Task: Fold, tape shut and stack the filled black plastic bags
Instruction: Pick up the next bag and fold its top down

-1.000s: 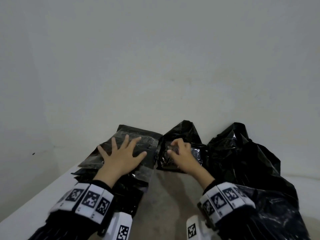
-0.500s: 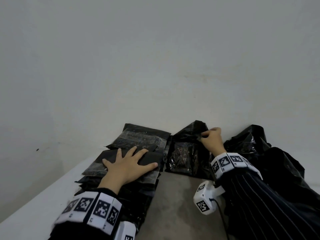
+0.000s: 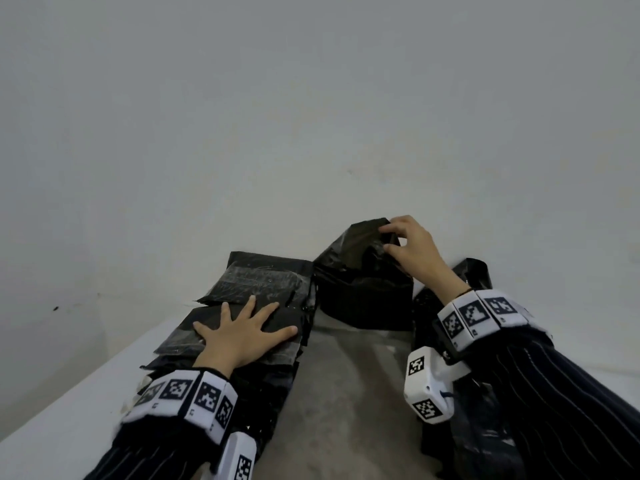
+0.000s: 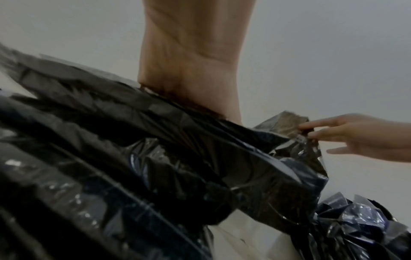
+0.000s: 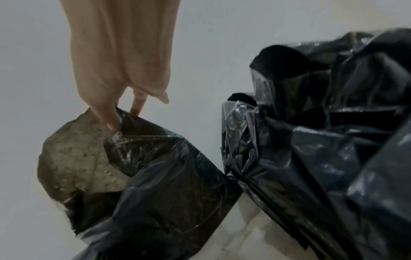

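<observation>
A stack of flat, folded and taped black bags lies at the left of the table. My left hand rests flat on the stack's near bag with its fingers spread; in the left wrist view the palm presses on the stack. A filled black bag stands upright against the wall at the centre. My right hand pinches its top edge, thumb and fingertips closed on the plastic of the bag. The right hand also shows in the left wrist view.
A heap of loose, crumpled black bags lies at the right under my right forearm, seen too as crumpled bags in the right wrist view. The grey table runs between stack and heap. A white wall stands close behind.
My right hand rose from the flat bag's face to its top edge, took hold, and the bag now stands taller. My left hand slid nearer along the stack, still flat.
</observation>
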